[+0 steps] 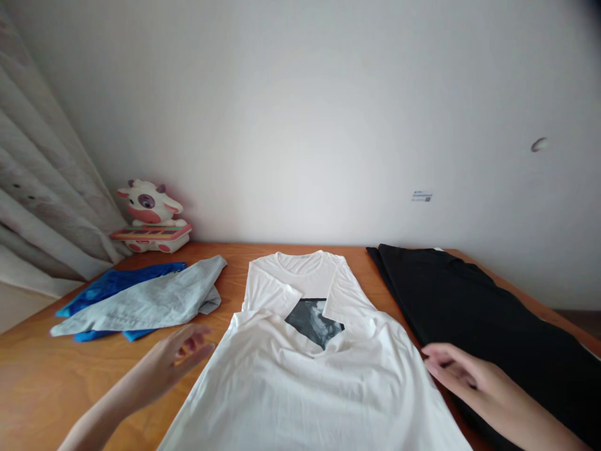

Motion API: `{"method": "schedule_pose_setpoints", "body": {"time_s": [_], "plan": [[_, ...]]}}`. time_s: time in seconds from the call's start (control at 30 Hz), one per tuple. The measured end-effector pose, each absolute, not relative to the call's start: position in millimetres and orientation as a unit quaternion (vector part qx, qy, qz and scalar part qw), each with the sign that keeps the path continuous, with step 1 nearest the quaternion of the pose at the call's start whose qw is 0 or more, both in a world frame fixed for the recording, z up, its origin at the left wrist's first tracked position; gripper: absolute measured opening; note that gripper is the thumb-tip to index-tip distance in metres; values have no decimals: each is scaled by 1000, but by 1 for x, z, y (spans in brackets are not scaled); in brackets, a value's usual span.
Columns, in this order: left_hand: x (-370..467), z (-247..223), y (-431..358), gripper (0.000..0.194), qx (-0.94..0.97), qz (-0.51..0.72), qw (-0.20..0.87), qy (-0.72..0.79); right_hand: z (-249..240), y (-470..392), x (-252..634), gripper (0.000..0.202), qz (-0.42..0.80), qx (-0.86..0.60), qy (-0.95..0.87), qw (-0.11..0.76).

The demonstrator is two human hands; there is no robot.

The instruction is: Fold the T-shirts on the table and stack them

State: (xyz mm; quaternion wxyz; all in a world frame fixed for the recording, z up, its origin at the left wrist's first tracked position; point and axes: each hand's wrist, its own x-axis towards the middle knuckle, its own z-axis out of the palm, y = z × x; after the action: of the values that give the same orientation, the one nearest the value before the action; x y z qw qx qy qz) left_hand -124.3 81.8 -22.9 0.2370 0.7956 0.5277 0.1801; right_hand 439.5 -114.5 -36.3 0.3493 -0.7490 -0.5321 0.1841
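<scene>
A white T-shirt (pixel 300 266) lies spread in front of me, its sleeves turned inward over the chest and a dark grey picture (pixel 312 322) printed on it. White fabric (pixel 310 401) covers the lower edge of that print; whether it is part of the same shirt I cannot tell. My left hand (pixel 181 354) hovers at the left side of the white fabric, fingers loosely bent and apart from the thumb, holding nothing. At the right side is my right hand (pixel 453 369), its fingers partly curled near the fabric's edge, with no cloth visibly gripped.
Left on the wooden table (pixel 42 382) lie a light grey garment (pixel 154 300) and a blue garment (pixel 122 283). A toy cow keyboard (pixel 153 219) stands behind them, beside a curtain (pixel 42 163). Black clothing (pixel 451 300) covers the right side. A wall rises behind.
</scene>
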Motion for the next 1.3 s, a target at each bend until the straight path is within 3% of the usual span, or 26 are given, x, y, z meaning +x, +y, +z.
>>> {"method": "schedule_pose_setpoints", "body": {"time_s": [0.13,0.27,0.4,0.6,0.73,0.9,0.97,1.13,1.3], "plan": [[-72,-26,122,59,807,228,211,502,-39,-50,434,60,138,-771,-531,325],[-54,-41,137,42,832,229,235,447,-63,-22,437,43,90,-728,-603,314],[-60,-55,136,34,794,311,288,435,-77,-26,434,29,64,-704,-629,323],[-58,-52,130,47,633,483,397,457,-76,-37,429,24,80,-693,-585,413],[-53,-51,129,49,534,530,487,445,-78,-37,436,24,65,-690,-542,476],[-52,-48,129,50,424,555,576,424,-84,-38,446,49,172,-656,-465,569],[-53,-44,128,50,402,563,579,432,-82,-40,447,51,213,-643,-440,589],[-62,-39,127,44,416,543,581,440,-73,-40,440,34,219,-646,-419,599],[-75,-34,129,50,598,367,587,403,-70,-38,437,33,217,-653,-436,580]]}}
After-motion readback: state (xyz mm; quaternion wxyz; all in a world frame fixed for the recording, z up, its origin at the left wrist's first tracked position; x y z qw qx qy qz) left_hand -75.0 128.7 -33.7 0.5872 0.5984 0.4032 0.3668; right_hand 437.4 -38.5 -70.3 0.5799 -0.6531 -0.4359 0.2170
